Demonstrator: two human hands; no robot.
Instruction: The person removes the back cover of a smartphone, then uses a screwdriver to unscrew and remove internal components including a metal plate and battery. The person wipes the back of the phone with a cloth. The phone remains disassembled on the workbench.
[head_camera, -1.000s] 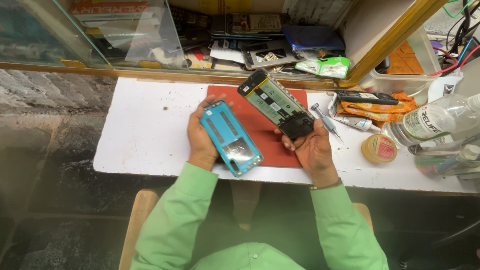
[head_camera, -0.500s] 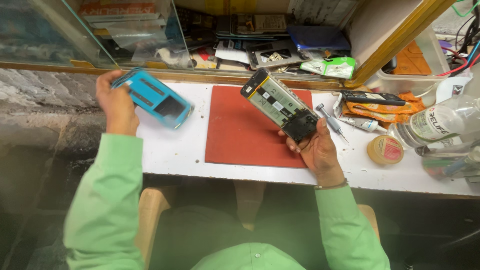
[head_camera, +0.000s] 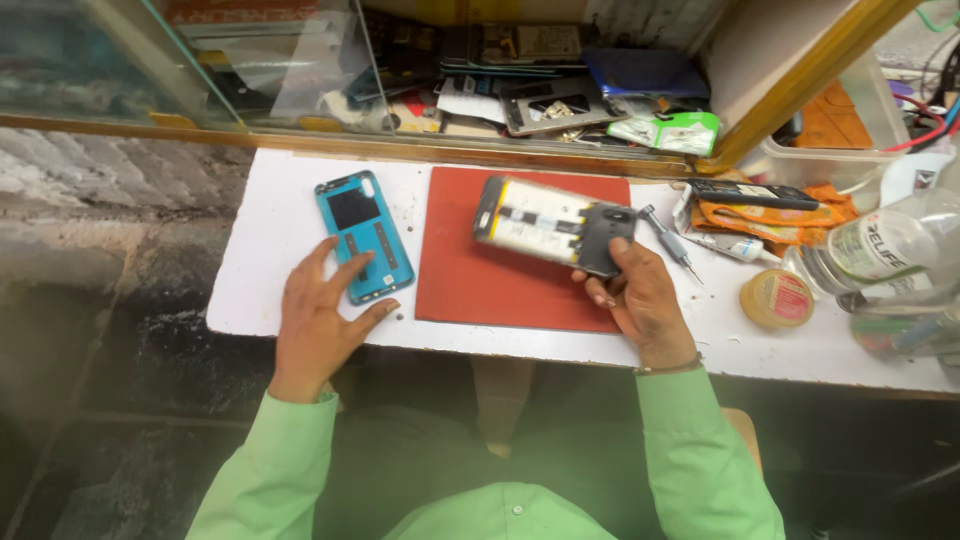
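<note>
The left hand (head_camera: 318, 325) is lying palm down in the lower left of the frame, its fingers (head_camera: 347, 272) spreading wide and pointing toward the top, with the wrist bending back into a green sleeve. The right hand (head_camera: 640, 295) is sitting right of centre, its fingers curling closed in a grip with the thumb pressing on top, and both forearms are angling up from the bottom edge.

Glossy blue plastic cover (head_camera: 364, 236); matt red mat (head_camera: 500, 270); smooth white tabletop (head_camera: 270, 250); clear plastic bottle (head_camera: 880, 250); glass pane (head_camera: 250, 60).
</note>
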